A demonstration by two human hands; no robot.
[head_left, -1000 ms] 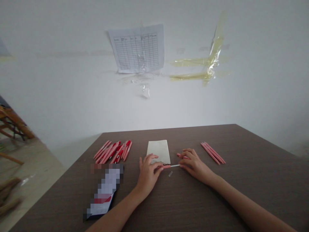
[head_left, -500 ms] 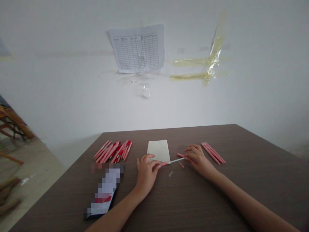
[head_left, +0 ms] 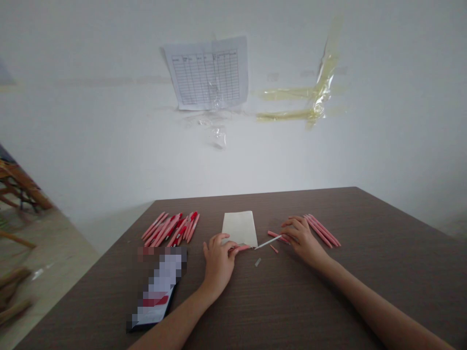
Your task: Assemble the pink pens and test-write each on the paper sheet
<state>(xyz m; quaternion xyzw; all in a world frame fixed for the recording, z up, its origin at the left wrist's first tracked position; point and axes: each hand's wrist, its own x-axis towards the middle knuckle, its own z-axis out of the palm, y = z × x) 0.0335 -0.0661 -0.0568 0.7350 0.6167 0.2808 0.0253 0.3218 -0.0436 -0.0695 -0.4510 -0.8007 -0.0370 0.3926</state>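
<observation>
My left hand (head_left: 218, 260) rests on the brown table (head_left: 292, 301) with its fingers curled round a pink pen barrel (head_left: 243, 248), just below a pale paper card (head_left: 240, 227). My right hand (head_left: 302, 236) pinches the far end of a thin white refill (head_left: 267, 242), which runs slantwise from the barrel's mouth. A pink pen piece (head_left: 274, 235) lies beside the right fingers. A small pink bit (head_left: 273, 249) and a tiny clear bit (head_left: 258, 262) lie loose between the hands.
A heap of several red and pink pens (head_left: 171, 228) lies at the left back. Pink barrels (head_left: 321, 230) lie in a row by the right hand. A dark flat pack (head_left: 157, 289) sits front left. A printed sheet (head_left: 207, 73) and yellowed tape (head_left: 314, 92) hang on the wall.
My right hand has moved right and back, drawing the white refill further out of the pink barrel. My left hand has shifted slightly left, keeping hold of the barrel.
</observation>
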